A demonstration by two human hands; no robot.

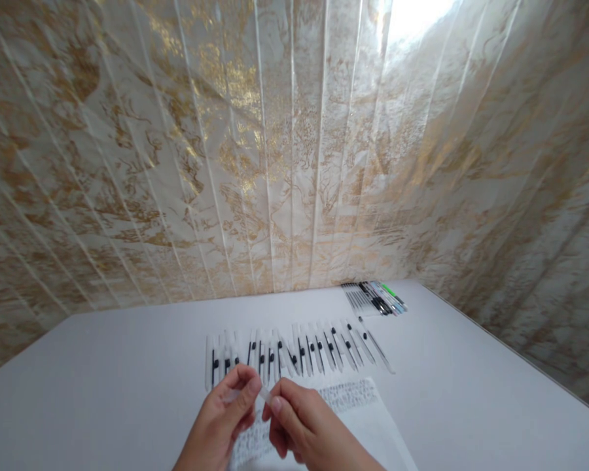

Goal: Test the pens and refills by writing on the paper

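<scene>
The left grip (pixel 226 412) was closed, thumb against forefinger, on one part of a pale tube (pixel 266 394); the right grip (pixel 302 415) was closed on its opposite end in the same manner. A short section of the tube was exposed between the two; fingers covered much of the rest, so its full length could not be determined. Both forearms were cut off at the lower edge. Beneath lay the paper (pixel 383 428), flat, white and densely handwritten, partly covered and cropped below.

Beyond it, translucent barrels (pixel 209 363), black caps (pixel 302 351) and thin dark rods (pixel 213 369) formed a row on the smooth white surface (pixel 103 366). The left grip obscured several near ends. At far right, straight pens (pixel 380 305) lay side by side, individual outlines indistinct. Behind rose a glossy, creased, gold-patterned covering (pixel 226 131).
</scene>
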